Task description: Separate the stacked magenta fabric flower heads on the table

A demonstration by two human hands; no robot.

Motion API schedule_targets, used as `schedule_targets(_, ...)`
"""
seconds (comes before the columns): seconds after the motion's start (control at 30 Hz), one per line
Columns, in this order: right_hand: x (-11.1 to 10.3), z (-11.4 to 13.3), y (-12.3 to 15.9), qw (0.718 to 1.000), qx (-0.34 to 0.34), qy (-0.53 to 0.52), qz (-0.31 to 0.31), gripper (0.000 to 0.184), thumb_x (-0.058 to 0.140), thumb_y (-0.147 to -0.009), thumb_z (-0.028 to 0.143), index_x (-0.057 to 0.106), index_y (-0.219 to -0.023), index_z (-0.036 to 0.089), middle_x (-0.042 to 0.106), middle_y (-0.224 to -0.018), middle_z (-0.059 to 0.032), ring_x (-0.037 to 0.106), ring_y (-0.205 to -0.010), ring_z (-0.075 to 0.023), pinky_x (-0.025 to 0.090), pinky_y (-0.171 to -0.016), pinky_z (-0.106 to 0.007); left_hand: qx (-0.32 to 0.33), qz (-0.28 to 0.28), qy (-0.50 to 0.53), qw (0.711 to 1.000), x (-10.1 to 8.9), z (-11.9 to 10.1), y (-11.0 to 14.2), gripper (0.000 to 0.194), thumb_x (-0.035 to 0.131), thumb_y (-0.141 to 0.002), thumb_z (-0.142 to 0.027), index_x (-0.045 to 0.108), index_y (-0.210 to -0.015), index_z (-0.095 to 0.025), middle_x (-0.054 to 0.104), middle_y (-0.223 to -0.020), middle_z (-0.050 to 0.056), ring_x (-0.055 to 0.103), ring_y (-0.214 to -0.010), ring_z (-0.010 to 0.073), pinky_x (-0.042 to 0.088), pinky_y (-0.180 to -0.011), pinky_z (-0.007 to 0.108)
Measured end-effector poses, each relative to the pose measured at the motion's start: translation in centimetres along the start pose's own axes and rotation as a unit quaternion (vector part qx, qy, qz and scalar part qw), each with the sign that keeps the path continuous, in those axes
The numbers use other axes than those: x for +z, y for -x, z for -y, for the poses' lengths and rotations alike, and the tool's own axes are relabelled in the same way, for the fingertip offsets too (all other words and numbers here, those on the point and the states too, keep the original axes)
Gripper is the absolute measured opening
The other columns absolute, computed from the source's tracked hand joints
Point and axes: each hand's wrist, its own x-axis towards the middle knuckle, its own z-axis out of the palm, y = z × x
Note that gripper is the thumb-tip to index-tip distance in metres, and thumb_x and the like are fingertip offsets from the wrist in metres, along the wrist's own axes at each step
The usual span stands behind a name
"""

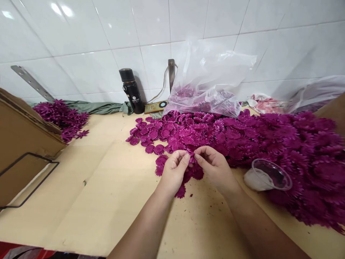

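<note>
Our left fingers [184,160] and right fingers [200,160] pinch one flower [191,157] between them; an uneven pull could tear it, we judge, and a careless sweep of our right forearm [251,212] might tip the cup [280,189], right of the fingers, against the pile [258,136]

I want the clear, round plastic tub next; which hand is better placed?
Probably the right hand: the tub lies to its right, while the left hand is farther off, with the right between. Both pinch a small purple petalled piece, so neither is free.
</note>
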Motion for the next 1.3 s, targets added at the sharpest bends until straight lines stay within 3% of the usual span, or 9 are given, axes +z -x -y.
schedule_targets(0.13,0.4,-0.4,0.2,0.999,-0.003,0.023,-0.036,0.019,0.055,-0.075,0.039,0.051,-0.071,0.020,0.044,-0.057,0.0041,0.039,-0.050,-0.0099,0.035,-0.045,-0.023,0.027,-0.015,-0.023,0.999,0.0,0.0,-0.2,0.026,0.069,-0.066,-0.039,0.054,-0.066,-0.017,0.049,-0.058,-0.004,0.042,-0.057,0.0091,0.036,-0.058,0.022)
schedule_targets(0.37,0.7,0.1,0.3,0.992,-0.001,0.002,-0.123,0.013,0.057,-0.071,0.032,0.053,-0.069,0.020,0.049,-0.059,0.0029,0.042,-0.053,-0.0107,0.036,-0.049,-0.024,0.090,-0.011,-0.063,0.994,0.6,0.1,0.0,0.020,0.062,-0.072,-0.032,0.049,-0.065,-0.019,0.045,-0.057,-0.004,0.038,-0.055,0.0100,0.034,-0.058,0.022)
schedule_targets(0.57,1.1,0.6,-0.4,0.985,0.017,-0.062,-0.161,0.015,0.059,-0.066,0.034,0.051,-0.064,0.020,0.044,-0.054,0.0049,0.039,-0.051,-0.0104,0.035,-0.050,-0.025,0.095,-0.042,-0.033,0.994,0.8,-0.4,0.4,0.023,0.064,-0.071,-0.035,0.049,-0.064,-0.019,0.042,-0.057,-0.004,0.035,-0.054,0.0098,0.032,-0.055,0.022)
schedule_targets(0.8,1.0,0.8,-0.5,0.985,0.038,-0.103,-0.132,0.028,0.061,-0.065,0.046,0.048,-0.067,0.021,0.046,-0.058,0.0042,0.043,-0.053,-0.0110,0.038,-0.051,-0.025,0.088,-0.069,-0.008,0.994,0.6,-0.2,0.0,0.025,0.064,-0.071,-0.038,0.050,-0.066,-0.018,0.042,-0.056,-0.006,0.035,-0.052,0.0079,0.032,-0.053,0.020)
schedule_targets(0.9,1.0,0.8,0.0,0.990,0.041,-0.060,-0.119,0.034,0.061,-0.066,0.050,0.049,-0.075,0.020,0.051,-0.067,0.0018,0.048,-0.061,-0.0124,0.042,-0.057,-0.027,0.091,-0.060,-0.051,0.993,0.2,0.4,-0.3,0.023,0.066,-0.069,-0.036,0.052,-0.069,-0.017,0.046,-0.059,-0.005,0.039,-0.053,0.0079,0.034,-0.053,0.020)
schedule_targets(1.07,1.5,0.4,0.5,0.992,0.039,0.065,-0.102,0.031,0.067,-0.064,0.041,0.053,-0.081,0.019,0.057,-0.078,-0.0024,0.053,-0.071,-0.0157,0.044,-0.065,-0.030,0.147,-0.031,-0.144,0.978,-0.5,1.5,-0.3,0.011,0.058,-0.077,-0.029,0.056,-0.078,-0.018,0.058,-0.074,0.001,0.052,-0.069,0.0125,0.041,-0.065,0.023)
schedule_targets(1.3,0.9,0.0,0.0,0.992,0.106,-0.066,-0.036,0.030,0.064,-0.063,0.043,0.055,-0.077,0.018,0.055,-0.063,0.0013,0.052,-0.057,-0.0127,0.045,-0.055,-0.028,0.154,-0.077,-0.128,0.977,-0.4,1.2,-0.6,0.008,0.055,-0.077,-0.024,0.050,-0.076,-0.019,0.049,-0.065,-0.003,0.045,-0.058,0.0094,0.039,-0.058,0.021)
